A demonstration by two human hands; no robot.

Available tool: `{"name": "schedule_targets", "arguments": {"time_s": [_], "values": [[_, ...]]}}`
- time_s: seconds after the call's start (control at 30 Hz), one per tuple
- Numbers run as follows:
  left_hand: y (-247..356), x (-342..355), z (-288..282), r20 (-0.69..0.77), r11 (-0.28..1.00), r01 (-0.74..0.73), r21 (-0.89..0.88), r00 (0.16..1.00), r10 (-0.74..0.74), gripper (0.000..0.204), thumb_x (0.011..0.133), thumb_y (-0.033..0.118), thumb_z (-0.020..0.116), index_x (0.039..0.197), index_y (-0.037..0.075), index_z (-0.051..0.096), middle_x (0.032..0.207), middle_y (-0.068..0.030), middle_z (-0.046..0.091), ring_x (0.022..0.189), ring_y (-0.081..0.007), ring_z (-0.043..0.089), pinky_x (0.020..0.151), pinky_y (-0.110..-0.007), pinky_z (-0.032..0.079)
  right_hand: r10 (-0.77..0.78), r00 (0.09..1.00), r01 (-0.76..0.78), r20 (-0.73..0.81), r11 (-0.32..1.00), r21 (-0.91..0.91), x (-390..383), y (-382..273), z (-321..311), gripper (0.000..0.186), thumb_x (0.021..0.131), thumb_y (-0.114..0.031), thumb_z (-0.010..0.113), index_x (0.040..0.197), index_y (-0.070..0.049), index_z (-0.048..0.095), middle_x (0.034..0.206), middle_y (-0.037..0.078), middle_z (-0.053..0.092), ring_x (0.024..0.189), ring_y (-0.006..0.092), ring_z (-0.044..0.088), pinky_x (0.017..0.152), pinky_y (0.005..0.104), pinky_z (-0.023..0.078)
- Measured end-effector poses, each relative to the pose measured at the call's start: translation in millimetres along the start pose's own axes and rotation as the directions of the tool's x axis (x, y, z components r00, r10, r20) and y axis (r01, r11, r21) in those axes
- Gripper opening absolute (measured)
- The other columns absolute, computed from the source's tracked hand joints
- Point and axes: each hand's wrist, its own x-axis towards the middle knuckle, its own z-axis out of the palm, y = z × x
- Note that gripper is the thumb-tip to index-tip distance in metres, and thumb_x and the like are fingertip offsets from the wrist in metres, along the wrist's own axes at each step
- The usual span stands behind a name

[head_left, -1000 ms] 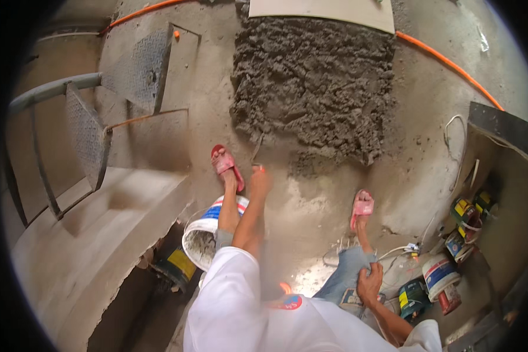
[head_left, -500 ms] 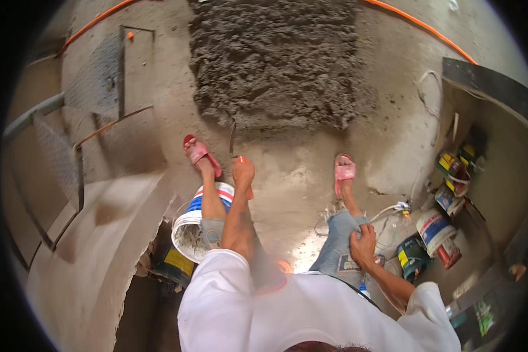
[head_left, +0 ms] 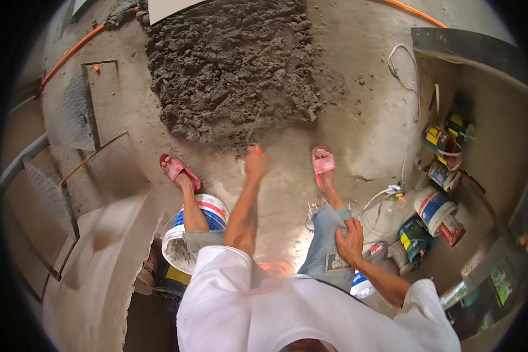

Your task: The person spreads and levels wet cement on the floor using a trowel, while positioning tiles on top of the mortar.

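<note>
Left hand: at the middle of the view, the left hand (head_left: 255,165) is wrapped round a slim hand trowel with an orange-red handle end (head_left: 253,138); the blade points toward 12 o'clock, blurred. A loose hold could let it twist against a stiff lump.
Mortar: the rough, dark-grey bed of wet-looking mortar (head_left: 234,70) spreads from 11 to 12 o'clock, its ragged near edge at the blade. Whether they touch, I cannot tell. Too steep an angle could gouge that edge; a hard pull could drag clumps onto the dusty grey-brown concrete floor (head_left: 287,205).
Panel: a flat, pale beige panel (head_left: 173,8) overlaps the bed's far side at 11 o'clock. If it rests there, lumps and hollows beneath could leave it rocking or poorly supported.
Right hand: at 4 o'clock, the right hand (head_left: 350,239) lies loose over a faded blue denim knee (head_left: 328,232), no tool showing. Should it slip while propping the lean, balance could go forward.
Bucket: a white plastic bucket with blue and red bands (head_left: 216,209) sits close by the left leg at 8 o'clock; a careless backward step could upset it.
Sandals: pink-red slide sandals (head_left: 324,165), at 9 and 3 o'clock, are backless and could skid on grit.
Cable: a loose white cable (head_left: 376,196) near 3 o'clock could snag the right foot.
</note>
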Motion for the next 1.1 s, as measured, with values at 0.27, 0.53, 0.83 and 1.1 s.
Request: {"name": "schedule_targets", "arguments": {"time_s": [0.27,0.53,0.83,1.1], "values": [[74.5,-19.9,58.3,-0.028,0.985,0.073,-0.154,0.996,-0.079,0.037,0.085,0.022,0.053,0.112,-0.003,0.045,0.104,-0.0309,0.062,0.100,-0.0468,0.060,0.085,-0.052,0.046,0.073,0.996,-0.077,0.041,0.993,0.094,-4.4,10.4,-11.2,0.030,0.082,-0.017,0.057,0.105,0.001,0.058,0.112,0.022,0.054,0.108,0.0402,0.050,0.095,0.0452,0.039],[72.3,-67.1,35.5,-0.089,0.967,-0.242,0.082,0.964,0.249,0.038,0.086,0.027,0.055,0.114,0.004,0.046,0.095,-0.0325,0.062,0.092,-0.0505,0.059,0.081,-0.054,0.046,0.100,0.994,-0.110,0.052,0.968,0.226,32.8,-1.7,-48.5,0.035,0.081,-0.020,0.059,0.110,-0.001,0.059,0.114,0.021,0.054,0.109,0.0401,0.049,0.095,0.0488,0.040],[143.7,-159.9,-170.6,-0.136,0.971,-0.233,-0.051,0.965,0.224,0.047,0.082,0.032,0.064,0.114,0.002,0.048,0.090,-0.0276,0.063,0.085,-0.0457,0.061,0.074,-0.050,0.047,0.368,0.894,-0.397,0.256,0.915,0.070,108.9,-99.9,-72.1,0.056,0.080,-0.030,0.058,0.132,-0.009,0.052,0.139,0.016,0.044,0.130,0.0385,0.037,0.092,0.0715,0.037],[162.0,126.5,-424.8,-0.503,0.976,-0.213,-0.048,0.849,0.161,0.053,0.092,0.047,0.052,0.111,-0.002,0.052,0.102,-0.0295,0.063,0.096,-0.0452,0.061,0.081,-0.055,0.047,0.442,0.891,-0.432,0.102,0.896,-0.104,162.1,-179.3,37.3,0.062,0.080,-0.025,0.058,0.134,0.002,0.042,0.143,0.025,0.036,0.128,0.0457,0.038,0.102,0.0624,0.034]]}}
